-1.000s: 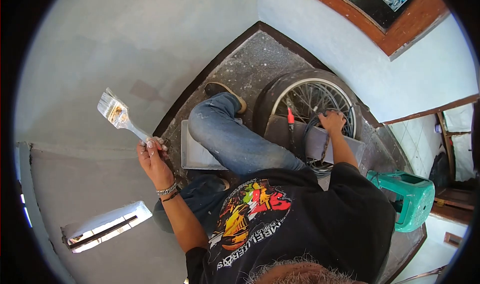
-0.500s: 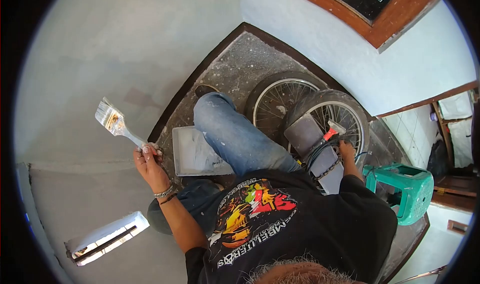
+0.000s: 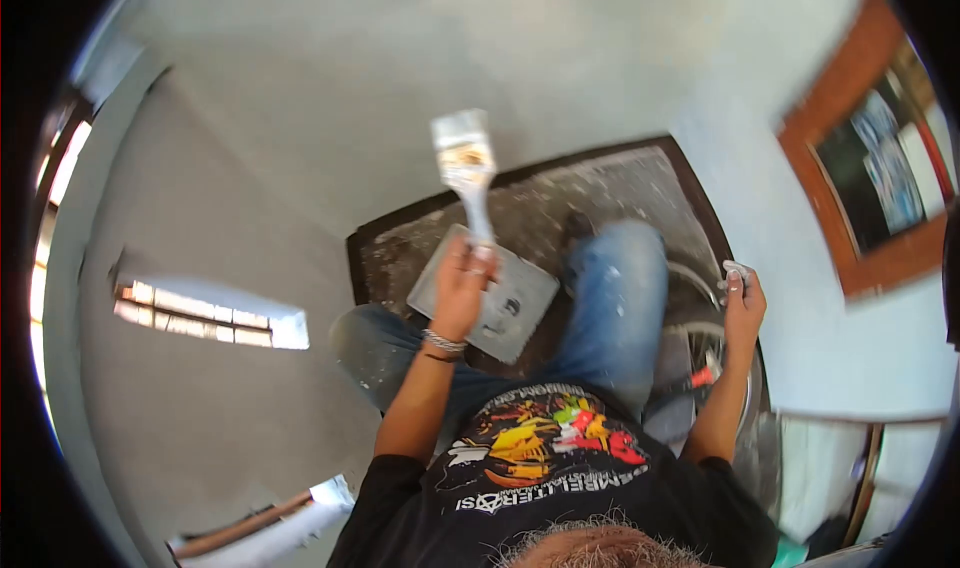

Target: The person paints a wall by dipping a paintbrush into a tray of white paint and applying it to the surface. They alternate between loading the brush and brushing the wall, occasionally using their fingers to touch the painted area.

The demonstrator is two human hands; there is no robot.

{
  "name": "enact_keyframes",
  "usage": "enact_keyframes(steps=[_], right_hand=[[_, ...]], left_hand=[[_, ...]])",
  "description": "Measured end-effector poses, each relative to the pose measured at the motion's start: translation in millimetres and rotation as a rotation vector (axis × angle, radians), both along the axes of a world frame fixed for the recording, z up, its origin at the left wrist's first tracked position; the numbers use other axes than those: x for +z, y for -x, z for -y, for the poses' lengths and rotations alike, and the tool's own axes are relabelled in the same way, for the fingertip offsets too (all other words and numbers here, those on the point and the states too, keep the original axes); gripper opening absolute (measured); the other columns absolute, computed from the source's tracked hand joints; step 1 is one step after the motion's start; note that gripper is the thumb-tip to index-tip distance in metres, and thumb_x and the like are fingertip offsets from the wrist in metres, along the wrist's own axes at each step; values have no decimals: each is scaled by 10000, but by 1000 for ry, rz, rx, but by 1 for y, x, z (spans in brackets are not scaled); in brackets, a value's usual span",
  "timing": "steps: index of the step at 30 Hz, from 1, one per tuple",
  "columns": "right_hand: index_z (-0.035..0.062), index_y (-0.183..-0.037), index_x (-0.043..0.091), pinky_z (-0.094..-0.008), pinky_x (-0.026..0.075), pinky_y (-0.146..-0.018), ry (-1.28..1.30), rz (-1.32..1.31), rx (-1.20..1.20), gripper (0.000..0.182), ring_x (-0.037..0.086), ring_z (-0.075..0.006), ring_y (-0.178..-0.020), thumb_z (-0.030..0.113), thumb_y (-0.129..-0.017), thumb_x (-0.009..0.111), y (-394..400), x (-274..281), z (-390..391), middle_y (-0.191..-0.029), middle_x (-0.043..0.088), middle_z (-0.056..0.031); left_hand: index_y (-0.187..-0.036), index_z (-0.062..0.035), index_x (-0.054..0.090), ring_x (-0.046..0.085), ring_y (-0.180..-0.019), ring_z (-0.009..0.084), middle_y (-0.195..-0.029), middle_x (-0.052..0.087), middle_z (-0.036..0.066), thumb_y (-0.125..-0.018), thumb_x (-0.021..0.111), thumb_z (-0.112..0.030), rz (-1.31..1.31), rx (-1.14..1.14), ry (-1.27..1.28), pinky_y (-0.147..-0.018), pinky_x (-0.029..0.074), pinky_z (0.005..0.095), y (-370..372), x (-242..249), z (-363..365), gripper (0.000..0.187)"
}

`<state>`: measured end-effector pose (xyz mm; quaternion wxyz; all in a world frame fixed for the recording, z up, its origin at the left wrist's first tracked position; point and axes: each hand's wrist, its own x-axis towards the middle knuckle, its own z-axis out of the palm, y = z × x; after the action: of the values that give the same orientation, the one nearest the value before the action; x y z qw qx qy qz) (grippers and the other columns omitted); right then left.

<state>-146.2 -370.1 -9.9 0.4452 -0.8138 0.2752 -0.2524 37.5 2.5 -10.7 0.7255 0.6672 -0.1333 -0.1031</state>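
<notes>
My left hand [image 3: 462, 290] had its fingers closed around the paintbrush [image 3: 466, 173] handle, bristles raised toward the pale wall [image 3: 400, 98] above the paint tray [image 3: 520, 313]. My right hand [image 3: 742, 303] pinched a small white object, blurred, near the spoked wheel [image 3: 715, 353], perhaps for steadiness.

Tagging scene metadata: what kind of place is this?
Probably a room corner in a house being painted: pale walls, a paintbrush in the left hand, a paint tray on the speckled floor.

The person wears a black short-sleeved T-shirt [image 3: 540, 468] with a bright orange, red and green print, paint-flecked blue jeans [image 3: 610, 308] and a silver bracelet [image 3: 443, 343].
</notes>
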Motion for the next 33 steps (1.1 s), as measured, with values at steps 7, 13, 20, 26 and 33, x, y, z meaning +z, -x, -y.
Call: enact_keyframes(steps=[7, 13, 20, 26, 33], right_hand=[[20, -1191, 604, -255, 467, -757, -587, 17, 824, 364, 563, -108, -904, 296, -960, 549, -196, -8, -191, -1044, 624, -46], [32, -1205, 587, -249, 460, -750, -1008, 57, 694, 321, 559, -86, -864, 255, -985, 520, -198, -43, -248, -1041, 630, -53], [94, -1054, 526, -254, 374, -464, -999, 527, 355, 138, 488, -119, -570, 210, -983, 510, -130, -16, -82, -815, 551, -40], [66, -1060, 509, -231, 308, -422, -1220, 833, -404, 158, 396, -103, -512, 193, -993, 443, -15, -118, 106, -747, 486, -38], [65, -1013, 461, -238, 288, -380, -1397, 752, -756, 127, 387, -118, -465, 190, -1000, 447, 3, -253, 178, -708, 456, -44]], left_hand=[[-1070, -52, 494, 492, -690, 65, -808, 530, -7, -991, 480, -128, 40, -106, 139, -619, 412, 217, -10, -14, 15, 111], [-1235, 16, 468, 580, -824, 142, -994, 593, 94, -953, 499, -56, 45, -42, -44, -724, 490, 293, -8, -45, 4, 293], [-1230, 14, 520, 629, -919, 174, -1039, 655, 112, -959, 531, -162, 107, -378, -456, -829, 489, 304, -18, -11, -50, 324], [-1246, 28, 504, 600, -997, 186, -1072, 637, 137, -945, 585, -227, 83, -253, -885, -881, 465, 303, -60, 2, -122, 403], [-1200, 13, 525, 619, -777, 157, -957, 657, 104, -936, 592, -272, -74, -104, -1102, -639, 468, 285, -87, -3, -156, 394]])
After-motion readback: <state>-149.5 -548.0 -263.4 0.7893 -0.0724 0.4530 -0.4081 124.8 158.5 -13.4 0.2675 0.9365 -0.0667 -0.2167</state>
